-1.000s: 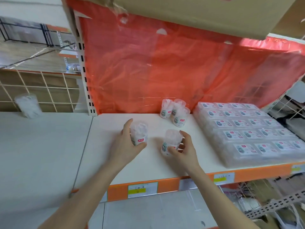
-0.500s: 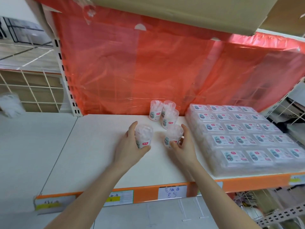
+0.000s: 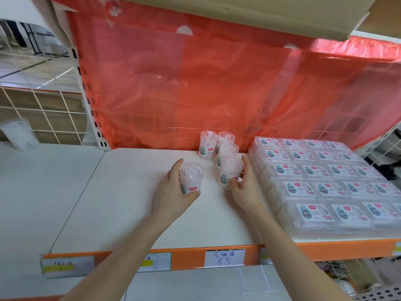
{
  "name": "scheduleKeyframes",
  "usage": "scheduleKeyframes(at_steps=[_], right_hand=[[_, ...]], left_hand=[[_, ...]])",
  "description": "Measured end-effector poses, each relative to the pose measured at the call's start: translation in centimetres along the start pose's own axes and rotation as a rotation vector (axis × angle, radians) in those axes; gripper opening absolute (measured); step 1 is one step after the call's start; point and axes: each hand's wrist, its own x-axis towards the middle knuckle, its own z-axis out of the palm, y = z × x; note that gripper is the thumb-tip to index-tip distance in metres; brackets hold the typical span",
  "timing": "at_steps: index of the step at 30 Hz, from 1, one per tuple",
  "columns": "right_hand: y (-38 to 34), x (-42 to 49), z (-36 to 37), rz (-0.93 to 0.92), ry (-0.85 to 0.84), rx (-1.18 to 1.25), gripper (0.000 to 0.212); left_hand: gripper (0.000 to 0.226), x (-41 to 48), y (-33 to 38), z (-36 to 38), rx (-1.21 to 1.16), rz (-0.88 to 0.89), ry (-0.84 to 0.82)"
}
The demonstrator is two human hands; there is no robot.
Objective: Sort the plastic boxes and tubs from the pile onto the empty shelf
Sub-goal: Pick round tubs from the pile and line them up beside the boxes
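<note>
My left hand (image 3: 172,192) grips a clear round tub of cotton swabs (image 3: 192,177) on the white shelf (image 3: 130,203). My right hand (image 3: 244,187) holds a second tub (image 3: 230,172) just in front of three more tubs (image 3: 208,144) standing in a cluster at the back of the shelf. The tub in my right hand nearly touches the nearest one of that cluster. Flat clear plastic boxes (image 3: 325,181) with labels lie in neat rows on the right part of the shelf.
Red plastic sheeting (image 3: 217,94) hangs behind the shelf. A cardboard box (image 3: 238,9) overhangs from above. The shelf's orange front edge (image 3: 188,257) carries price tags. A blurred tub (image 3: 17,133) stands on the neighbouring shelf at far left.
Both hands have carried their tubs farther back on the shelf. The right hand's tub now sits close to the cluster of three.
</note>
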Motion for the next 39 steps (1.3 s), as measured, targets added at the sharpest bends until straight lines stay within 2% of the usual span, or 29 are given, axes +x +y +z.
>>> scheduleKeyframes(at_steps=[17, 23, 33, 39], right_hand=[[0.4, 0.8, 0.2, -0.015, 0.005, -0.008, 0.067], [0.3, 0.0, 0.0, 0.028, 0.023, 0.076, 0.074], [1.0, -0.9, 0.4, -0.019, 0.069, 0.009, 0.072], [1.2, -0.9, 0.4, -0.001, 0.060, -0.012, 0.070]], left_hand=[[0.090, 0.6, 0.5, 0.4, 0.028, 0.000, -0.030], [0.090, 1.5, 0.7, 1.1, 0.072, -0.007, -0.051], [0.084, 3.9, 1.7, 3.1, 0.090, 0.012, -0.074], [0.093, 5.0, 1.7, 4.0, 0.054, -0.007, -0.070]])
